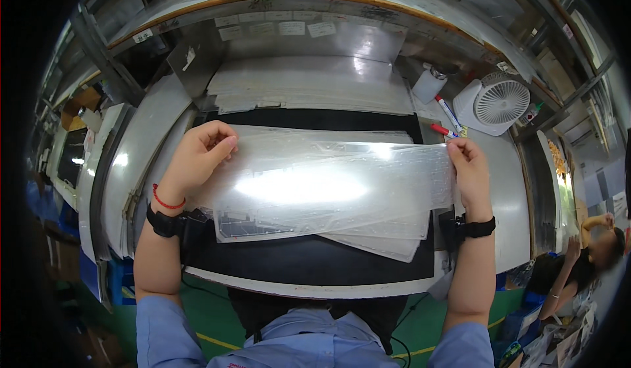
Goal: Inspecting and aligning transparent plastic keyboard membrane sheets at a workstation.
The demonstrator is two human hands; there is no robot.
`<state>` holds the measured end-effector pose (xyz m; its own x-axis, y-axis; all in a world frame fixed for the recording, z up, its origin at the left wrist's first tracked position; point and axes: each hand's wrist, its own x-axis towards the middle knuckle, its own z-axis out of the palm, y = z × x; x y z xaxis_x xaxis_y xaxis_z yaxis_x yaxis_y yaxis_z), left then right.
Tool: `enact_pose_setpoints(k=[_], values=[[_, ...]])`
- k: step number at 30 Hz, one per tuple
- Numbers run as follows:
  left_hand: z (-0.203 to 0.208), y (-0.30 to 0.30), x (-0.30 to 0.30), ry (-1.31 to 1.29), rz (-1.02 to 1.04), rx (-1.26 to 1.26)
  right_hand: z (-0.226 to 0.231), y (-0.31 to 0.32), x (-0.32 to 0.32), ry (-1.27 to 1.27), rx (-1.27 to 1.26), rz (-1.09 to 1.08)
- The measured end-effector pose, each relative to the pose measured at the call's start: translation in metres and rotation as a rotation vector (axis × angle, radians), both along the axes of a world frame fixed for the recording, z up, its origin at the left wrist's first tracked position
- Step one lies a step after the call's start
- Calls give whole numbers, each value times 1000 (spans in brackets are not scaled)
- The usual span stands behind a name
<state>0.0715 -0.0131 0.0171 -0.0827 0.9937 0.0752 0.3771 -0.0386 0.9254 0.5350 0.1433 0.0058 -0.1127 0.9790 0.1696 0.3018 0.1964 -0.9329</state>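
Observation:
A long, clear plastic sheet (394,171) stretches between my two hands, with bright glare across its middle. My left hand (200,154) is closed at its left end, thumb against the curled fingers. At the upper right corner my right hand (470,167) pinches the sheet between thumb and fingers. Beneath it several similar clear sheets (381,242) lie fanned out at slight angles on a black mat (282,266). A lower sheet has dark printed lines near its left corner.
Behind the mat lies a stack of pale sheets (309,82). A white fan (496,102), a white bottle (430,84) and a red-capped marker (444,130) stand or lie at the back right. More sheets (148,141) are stacked at left. Another person (578,269) is at far right.

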Motion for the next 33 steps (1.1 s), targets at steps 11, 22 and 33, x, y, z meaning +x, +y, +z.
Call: enact_pose_setpoints(k=[11, 22, 33], values=[[19, -10, 22, 430, -156, 114, 0, 12, 18, 106, -18, -180], [20, -13, 41, 714, -142, 364, 1, 17, 27, 160, 68, -125], [27, -17, 42, 726, -295, 281, 0, 21, 36, -225, 313, -252]])
